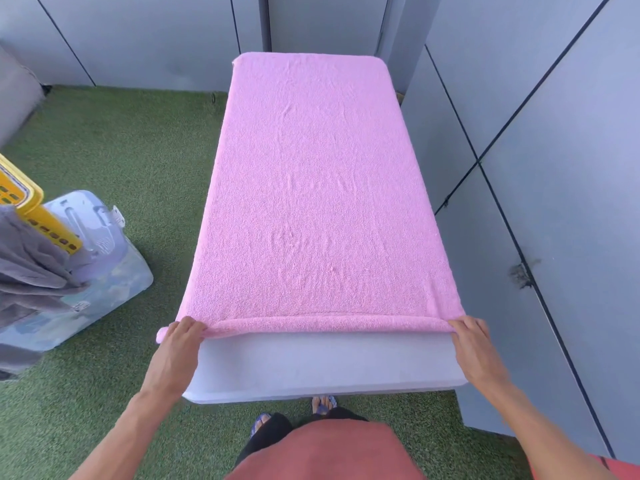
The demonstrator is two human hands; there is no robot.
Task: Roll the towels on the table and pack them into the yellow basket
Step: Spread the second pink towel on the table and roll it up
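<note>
A pink towel lies spread flat along the white table, covering it from the far edge almost to the near edge, where a bare strip of the tabletop shows. The towel's near end is turned over into a thin roll that runs across the table from the near left corner to the near right corner.

The left hand holds the roll at the near left corner, its fingers curled over the top of the roll, where the towel overhangs the table's left edge a little. The right hand holds the other end at the near right corner, fingers likewise bent over the roll and close together.

The yellow basket stands off the table's left side, on the green turf, with a grey towel draped over its rim. Just beside it sits a clear plastic box. Grey wall panels run along the table's right side.
</note>
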